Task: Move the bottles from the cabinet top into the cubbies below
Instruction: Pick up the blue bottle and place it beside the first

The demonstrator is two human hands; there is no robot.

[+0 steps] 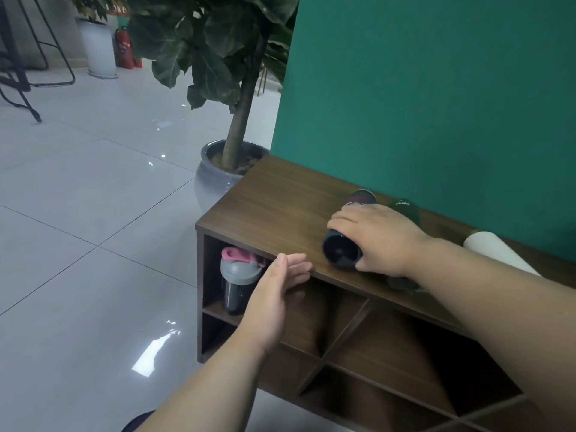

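A dark blue bottle point(341, 252) lies on its side on the brown wooden cabinet top point(280, 201), its base facing me. My right hand point(378, 236) is closed over it from above. Behind it lies a dark green bottle point(405, 208), and a white bottle point(495, 252) lies further right, partly hidden by my forearm. My left hand point(277, 291) hangs open in front of the cabinet's top edge, holding nothing. In the upper left cubby point(215, 307) stands a dark bottle with a grey and pink lid point(238, 275).
The cubbies point(389, 347) below are split by diagonal wooden dividers. A teal wall point(436, 104) backs the cabinet. A potted tree in a grey pot point(215, 176) stands at the cabinet's left end. White floor tiles spread to the left, with stool legs point(28, 82) far off.
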